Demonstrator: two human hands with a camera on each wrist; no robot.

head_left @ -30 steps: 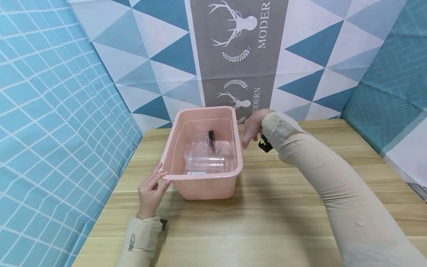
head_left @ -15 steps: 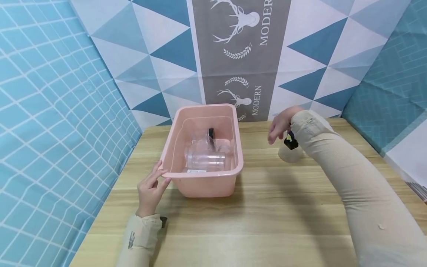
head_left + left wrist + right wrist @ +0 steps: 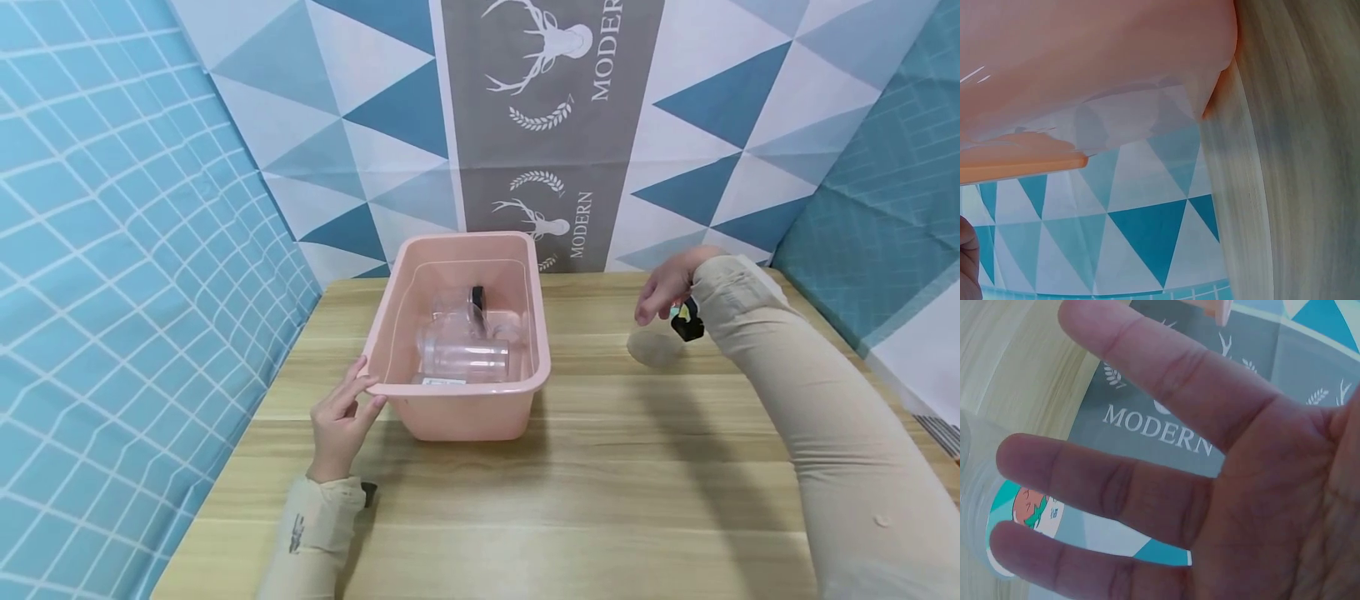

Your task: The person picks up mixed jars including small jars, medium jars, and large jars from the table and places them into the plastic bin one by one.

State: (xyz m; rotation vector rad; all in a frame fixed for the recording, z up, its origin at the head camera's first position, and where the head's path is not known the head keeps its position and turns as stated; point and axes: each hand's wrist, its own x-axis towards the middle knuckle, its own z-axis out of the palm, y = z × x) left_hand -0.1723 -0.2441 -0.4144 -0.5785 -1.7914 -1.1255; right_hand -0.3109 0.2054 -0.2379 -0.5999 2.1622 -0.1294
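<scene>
Down at the near corner of the pink tub (image 3: 465,408), the left hand (image 3: 341,425) rests with straight fingers on its rim. Clear jars (image 3: 467,354) already lie inside. Farther off, the right hand (image 3: 663,287) hangs spread and empty over one more clear jar (image 3: 654,346), not yet packed.

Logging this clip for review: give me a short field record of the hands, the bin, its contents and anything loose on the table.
left hand: open, fingers rest on the near left rim of the pink bin
right hand: open, fingers spread, above a clear jar, holding nothing
bin contents: clear containers, one with a black part
clear jar: on the wooden table, right of the bin
backdrop: blue patterned cloth
</scene>
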